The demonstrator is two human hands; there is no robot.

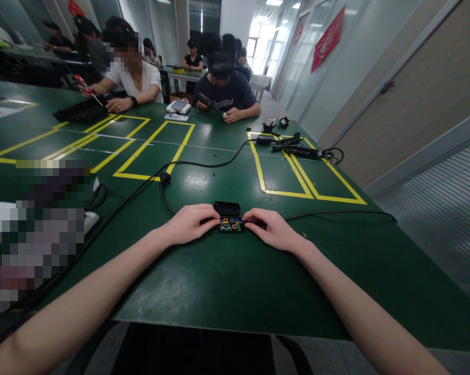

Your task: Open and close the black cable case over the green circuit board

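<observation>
A small circuit board [230,226] with copper-coloured coils sits in front of me, in what looks like the bottom half of an opened black adapter case. Just beyond it lies the other half, a black case cover [227,208], hollow side up. My left hand [190,224] pinches the left end of the board between thumb and fingers. At the opposite end, my right hand [269,228] is closed around the board's edge, where a black cable [316,213] leads off to the right. Fingertips hide both ends of the board.
A long black cord [203,165] with a plug [165,178] crosses the green table [235,291]. Dark cable parts [301,149] lie at the far right among yellow tape outlines. Two co-workers sit opposite, one holding a red-handled screwdriver [87,87]. Pixelated items [35,245] are at left.
</observation>
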